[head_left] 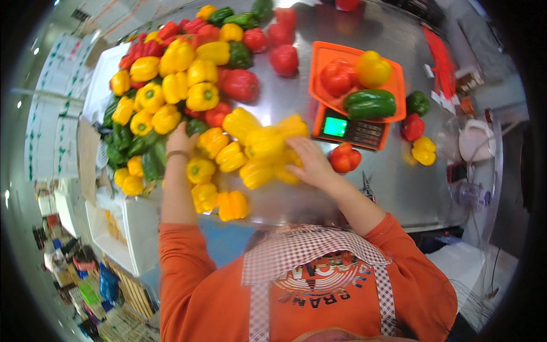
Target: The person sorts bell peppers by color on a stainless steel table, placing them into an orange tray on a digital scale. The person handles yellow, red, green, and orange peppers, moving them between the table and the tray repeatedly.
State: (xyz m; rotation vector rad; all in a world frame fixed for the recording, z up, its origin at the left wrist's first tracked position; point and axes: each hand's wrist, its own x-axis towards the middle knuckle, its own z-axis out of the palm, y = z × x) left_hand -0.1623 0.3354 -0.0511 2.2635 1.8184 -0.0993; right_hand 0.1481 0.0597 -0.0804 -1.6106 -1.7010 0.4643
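Note:
My left hand (183,139) reaches into the pile at the left, beside a yellow bell pepper (166,119) and a dark green one; whether it grips anything is hidden. At the centre my right hand (308,161), fingers bent, rests against the right side of a blurred cluster of yellow bell peppers (266,143); a firm grip cannot be told. More yellow peppers (230,157) lie between my hands. Right of them a digital scale (363,132) with a lit green display carries an orange tray (315,81) holding a red, a yellow and a green bell pepper (369,104).
Red peppers (283,60) lie beyond the yellow pile on the metal table (397,188). A red pepper (344,157) and pruning snips (366,186) lie below the scale. Red mesh strips (440,64) lie at the back right. White foam boxes (143,231) stand at lower left.

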